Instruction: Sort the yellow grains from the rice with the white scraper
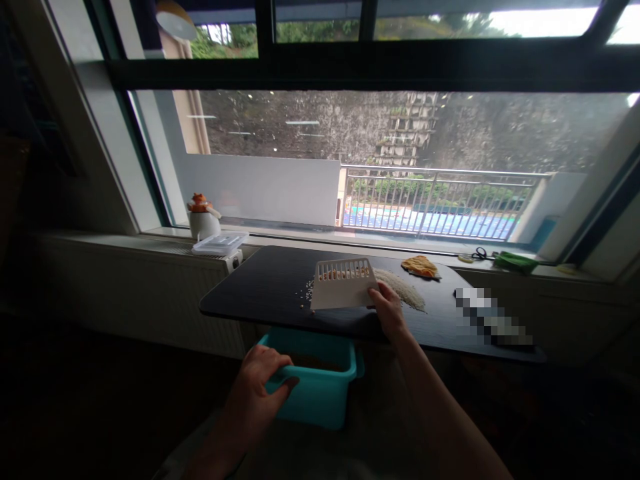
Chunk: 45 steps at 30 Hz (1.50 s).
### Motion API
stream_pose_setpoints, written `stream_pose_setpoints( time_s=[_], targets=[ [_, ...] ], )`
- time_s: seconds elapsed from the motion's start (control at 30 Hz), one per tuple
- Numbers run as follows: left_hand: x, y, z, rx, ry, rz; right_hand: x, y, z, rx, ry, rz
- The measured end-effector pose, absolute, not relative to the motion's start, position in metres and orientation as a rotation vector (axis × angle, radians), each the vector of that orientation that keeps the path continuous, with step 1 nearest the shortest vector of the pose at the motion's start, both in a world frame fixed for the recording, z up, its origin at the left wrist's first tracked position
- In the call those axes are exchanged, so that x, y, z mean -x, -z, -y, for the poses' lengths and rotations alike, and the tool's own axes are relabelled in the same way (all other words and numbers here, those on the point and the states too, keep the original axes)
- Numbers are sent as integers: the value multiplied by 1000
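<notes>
You hold the pale slotted scoop (345, 290) just over the near part of the dark tabletop (265, 287), its slotted end pointing away from you. Your right hand (387, 308) is closed on its near right corner. Small brownish and reddish bits show at the slots; they seem to lie on the scoop, though the view is too coarse to be sure.

The scoop partly hides a spread of whitish grains (407, 292), which shows on both its sides. Your left hand (265, 377) grips the rim of the teal bin (315, 400), below the tabletop's near edge; the bin's brownish contents sit in shadow and are hard to make out.

Farther right lie 1 orange-yellow cloth (421, 267) and 1 item (495, 317) masked by pixel blocks. On the sill, you have scissors (479, 254) beside a green bundle (515, 262). At left, 1 white pot (204, 225) stands behind a clear plastic lid or tray (220, 243).
</notes>
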State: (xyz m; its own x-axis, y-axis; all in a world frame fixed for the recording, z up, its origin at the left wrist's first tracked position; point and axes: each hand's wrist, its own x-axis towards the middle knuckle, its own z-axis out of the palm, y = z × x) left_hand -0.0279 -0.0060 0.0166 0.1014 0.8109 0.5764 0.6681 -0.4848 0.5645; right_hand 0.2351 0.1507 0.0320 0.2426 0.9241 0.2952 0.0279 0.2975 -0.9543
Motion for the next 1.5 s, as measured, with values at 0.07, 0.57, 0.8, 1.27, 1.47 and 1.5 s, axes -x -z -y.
stream_pose_setpoints(
  time_s=[0.07, 0.57, 0.8, 1.27, 1.47, 1.5],
  targets=[
    [28, -17, 6, -2203, -1330, -1504, -235, -33, -150, 1074, -821, 1154],
    [30, -16, 5, -2244, -1331, -1507, -226, -34, -148, 975, -998, 1378],
    [34, -17, 6, -2241, -1343, -1519, -236, -25, -155, 1059, -833, 1179],
    [32, -14, 5, -2241, -1335, -1482, -251, -20, -171, 1217, -538, 961],
    [31, -13, 6, -2273, -1355, -1475, -251, -18, -171, 1255, -521, 1003],
    [31, -14, 6, -2270, -1351, -1473, -251, -18, -170, 1259, -519, 1005]
  ],
)
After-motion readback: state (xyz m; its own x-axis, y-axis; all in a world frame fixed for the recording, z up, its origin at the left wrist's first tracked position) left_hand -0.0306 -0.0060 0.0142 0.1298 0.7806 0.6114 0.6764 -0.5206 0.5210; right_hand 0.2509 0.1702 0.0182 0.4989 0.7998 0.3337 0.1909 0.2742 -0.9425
